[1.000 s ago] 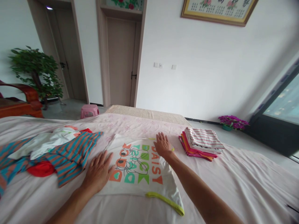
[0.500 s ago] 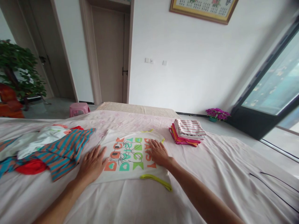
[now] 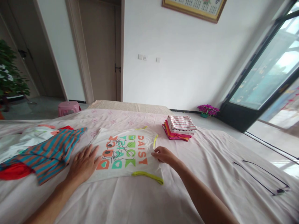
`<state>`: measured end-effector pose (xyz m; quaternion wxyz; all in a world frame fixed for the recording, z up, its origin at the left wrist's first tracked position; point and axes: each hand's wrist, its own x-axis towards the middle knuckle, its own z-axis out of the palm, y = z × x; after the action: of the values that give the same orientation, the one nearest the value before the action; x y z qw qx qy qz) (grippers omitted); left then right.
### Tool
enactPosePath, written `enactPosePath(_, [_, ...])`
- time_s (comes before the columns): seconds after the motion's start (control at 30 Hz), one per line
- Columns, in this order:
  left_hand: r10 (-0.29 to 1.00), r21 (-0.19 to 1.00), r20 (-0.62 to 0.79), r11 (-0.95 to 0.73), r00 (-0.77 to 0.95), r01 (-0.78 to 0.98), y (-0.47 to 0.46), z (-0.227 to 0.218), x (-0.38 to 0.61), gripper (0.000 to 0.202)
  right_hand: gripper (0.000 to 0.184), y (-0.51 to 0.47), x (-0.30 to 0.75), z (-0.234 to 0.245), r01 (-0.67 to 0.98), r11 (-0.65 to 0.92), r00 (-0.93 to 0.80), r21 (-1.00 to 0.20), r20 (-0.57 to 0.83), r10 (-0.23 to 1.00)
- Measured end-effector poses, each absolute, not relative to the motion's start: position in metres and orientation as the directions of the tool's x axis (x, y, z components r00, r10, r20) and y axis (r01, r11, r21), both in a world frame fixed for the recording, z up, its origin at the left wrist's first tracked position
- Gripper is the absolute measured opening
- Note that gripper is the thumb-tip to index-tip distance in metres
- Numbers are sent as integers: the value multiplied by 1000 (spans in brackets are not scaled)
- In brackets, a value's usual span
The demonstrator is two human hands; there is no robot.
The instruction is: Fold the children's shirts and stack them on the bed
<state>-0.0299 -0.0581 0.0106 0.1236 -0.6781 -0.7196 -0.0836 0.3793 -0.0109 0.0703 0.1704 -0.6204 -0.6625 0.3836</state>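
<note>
A white T-shirt [image 3: 126, 144] with a cartoon print, the word DAISY and yellow-green trim lies flat on the pale pink bed sheet [image 3: 144, 199]. My left hand [image 3: 83, 163] rests flat on the shirt's left edge, fingers stretched out. My right hand [image 3: 163, 154] is at the shirt's right edge, its fingers curled and pinching the fabric there.
A heap of unfolded clothes [image 3: 39, 149], teal-and-orange striped, white and red, lies left of the shirt. A folded stack [image 3: 178, 127] sits beyond it to the right. A black cable [image 3: 261, 174] lies on the sheet at right. A pink stool [image 3: 68, 108], doors and a glass door stand behind.
My right hand slid back from the shirt's far right part to its right edge and closed from flat to a pinch. The view turned to the right. My left hand stayed flat.
</note>
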Motion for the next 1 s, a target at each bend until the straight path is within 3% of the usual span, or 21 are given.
enactPosePath(0.13, [954, -61, 298, 57, -36, 996, -58, 8, -31, 61, 24, -25, 365, 72, 572, -130, -153, -810, -262, 953])
enactPosePath(0.23, [954, -69, 298, 56, -33, 996, -58, 8, -32, 61, 34, -34, 356, 79, 257, -164, -252, -952, -230, 940])
enactPosePath(0.3, [955, -66, 297, 51, -29, 997, -58, 8, -33, 61, 42, -39, 353, 82, 64, -190, -327, -980, -201, 923])
enactPosePath(0.37, [956, -64, 293, 46, -25, 997, -58, 7, -33, 61, 44, -42, 353, 84, -11, -223, -337, -975, -206, 919])
enactPosePath(0.57, [958, -96, 287, 38, -9, 995, -58, 6, -34, 62, 56, -43, 375, 83, -22, -360, -427, -933, -317, 847])
enactPosePath(0.73, [959, -110, 282, 44, -12, 993, -58, 7, -34, 62, 61, -47, 398, 95, 203, -331, -459, -921, -388, 799])
enactPosePath(0.83, [957, -103, 289, 38, -6, 994, -58, 7, -34, 63, 66, -50, 402, 100, 284, -248, -488, -926, -362, 794])
enactPosePath(1.0, [960, -107, 281, 34, -3, 994, -58, 8, -34, 62, 86, -61, 397, 92, 185, -176, -382, -967, -235, 894])
